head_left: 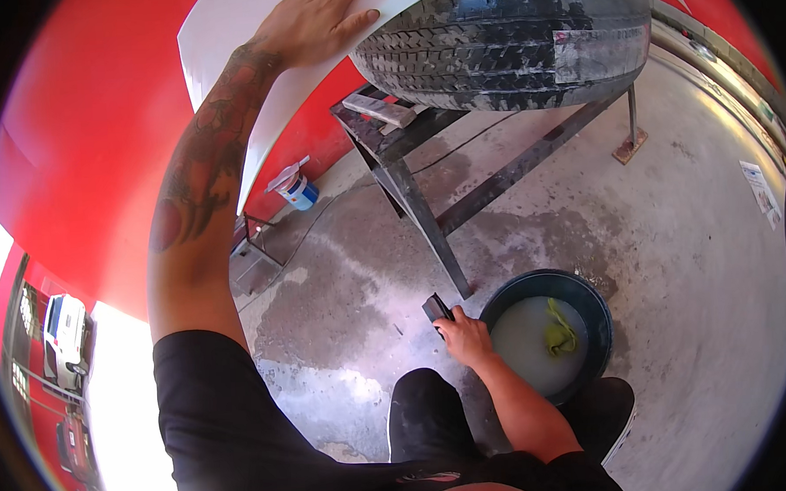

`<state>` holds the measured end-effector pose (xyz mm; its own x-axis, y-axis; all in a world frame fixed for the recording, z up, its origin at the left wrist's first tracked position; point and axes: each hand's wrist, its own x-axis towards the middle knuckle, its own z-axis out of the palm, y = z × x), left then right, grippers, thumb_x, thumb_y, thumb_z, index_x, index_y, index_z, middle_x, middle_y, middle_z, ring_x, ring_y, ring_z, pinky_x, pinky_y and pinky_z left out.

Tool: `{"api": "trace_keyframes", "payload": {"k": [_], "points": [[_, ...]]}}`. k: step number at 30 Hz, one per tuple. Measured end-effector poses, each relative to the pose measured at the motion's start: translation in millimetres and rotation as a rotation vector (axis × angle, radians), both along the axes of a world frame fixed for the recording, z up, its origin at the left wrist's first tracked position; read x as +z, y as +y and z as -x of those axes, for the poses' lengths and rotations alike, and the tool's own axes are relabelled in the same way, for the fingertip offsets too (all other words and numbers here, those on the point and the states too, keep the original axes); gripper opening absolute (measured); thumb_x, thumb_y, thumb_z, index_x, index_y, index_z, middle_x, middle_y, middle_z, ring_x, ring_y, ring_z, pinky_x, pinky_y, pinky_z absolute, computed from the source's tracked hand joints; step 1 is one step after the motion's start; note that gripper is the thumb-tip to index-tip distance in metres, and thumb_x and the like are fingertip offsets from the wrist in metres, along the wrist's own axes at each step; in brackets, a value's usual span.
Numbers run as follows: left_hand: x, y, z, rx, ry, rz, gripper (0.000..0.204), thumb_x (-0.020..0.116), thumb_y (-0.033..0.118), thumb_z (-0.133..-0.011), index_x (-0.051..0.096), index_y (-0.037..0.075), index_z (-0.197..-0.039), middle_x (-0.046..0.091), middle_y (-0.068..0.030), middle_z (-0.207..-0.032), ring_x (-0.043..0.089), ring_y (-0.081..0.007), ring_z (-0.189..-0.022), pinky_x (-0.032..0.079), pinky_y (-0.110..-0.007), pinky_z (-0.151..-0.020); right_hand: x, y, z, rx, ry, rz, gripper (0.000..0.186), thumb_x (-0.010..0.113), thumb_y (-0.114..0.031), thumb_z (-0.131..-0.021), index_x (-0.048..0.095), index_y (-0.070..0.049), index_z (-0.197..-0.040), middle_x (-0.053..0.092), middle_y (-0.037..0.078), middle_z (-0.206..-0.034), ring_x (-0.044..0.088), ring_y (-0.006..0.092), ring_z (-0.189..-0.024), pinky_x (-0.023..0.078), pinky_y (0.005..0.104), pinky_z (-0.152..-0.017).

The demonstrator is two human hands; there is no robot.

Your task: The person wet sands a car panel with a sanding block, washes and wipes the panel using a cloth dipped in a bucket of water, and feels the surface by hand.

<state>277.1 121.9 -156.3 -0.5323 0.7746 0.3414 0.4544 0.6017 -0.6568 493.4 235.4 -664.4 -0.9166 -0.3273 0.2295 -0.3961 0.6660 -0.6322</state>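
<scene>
My left hand (318,25) lies flat on a curved white panel (217,38) at the top, its fingers stretched out and partly cut off by the upper edge. The tattooed left forearm reaches up to it. Low in the middle, my right hand (467,337) is closed around a small black block (436,308), which looks like a sanding block. That hand is just left of a dark round bucket (601,311) of cloudy water. A yellow-green cloth (559,333) sits in the water, partly above the surface.
A dusty tire (490,52) rests on a dark metal stand (427,218), beside a flat greyish bar (378,110). A blue-and-white can (299,192) stands by the red wall (305,131). Wet patches mark the concrete floor (691,232). A white car (64,339) is at far left.
</scene>
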Motion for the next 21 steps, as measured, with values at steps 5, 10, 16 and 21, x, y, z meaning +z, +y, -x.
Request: {"api": "trace_keyframes", "payload": {"k": [5,10,16,21], "points": [[-11.7,-25.1,-19.7,0.025,-0.004,0.008,0.081,0.025,0.058,-0.102,0.017,-0.004,-0.154,0.017,-0.0260,-0.160,0.013,-0.0362,-0.151,0.011,-0.046,-0.123,-1.5,-0.6,-0.4,0.010,0.002,-0.018,0.021,0.067,-0.015,-0.084,0.068,-0.019,-0.104,0.057,0.012,-0.099,0.068,0.0319,-0.081,0.055,0.0449,-0.070],[-33.9,-63.2,-40.0,-0.072,0.118,-0.021,0.076,0.030,0.058,-0.102,0.019,0.006,-0.156,0.019,-0.0162,-0.162,0.015,-0.0330,-0.151,0.014,-0.045,-0.123,-2.0,-1.5,-0.4,-0.001,-0.058,-0.029,0.019,0.066,-0.018,-0.088,0.067,-0.021,-0.106,0.056,0.012,-0.100,0.067,0.0357,-0.081,0.054,0.0490,-0.071],[-57.9,-105.5,-80.3,-0.007,0.038,-0.054,0.080,0.033,0.060,-0.100,0.020,0.005,-0.156,0.020,-0.0179,-0.162,0.016,-0.0338,-0.151,0.013,-0.047,-0.122,-2.1,-1.3,-1.1,0.003,-0.045,-0.038,0.017,0.067,-0.020,-0.088,0.067,-0.022,-0.106,0.056,0.012,-0.100,0.067,0.0359,-0.076,0.055,0.0489,-0.068],[-70.0,-125.6,-117.3,0.063,-0.073,-0.103,0.085,0.027,0.065,-0.099,0.019,0.002,-0.156,0.018,-0.0182,-0.162,0.014,-0.0339,-0.151,0.012,-0.048,-0.122,-2.5,0.4,-0.2,0.019,-0.003,-0.015,0.017,0.066,-0.021,-0.089,0.067,-0.022,-0.106,0.057,0.012,-0.098,0.067,0.0354,-0.076,0.055,0.0481,-0.067]]}}
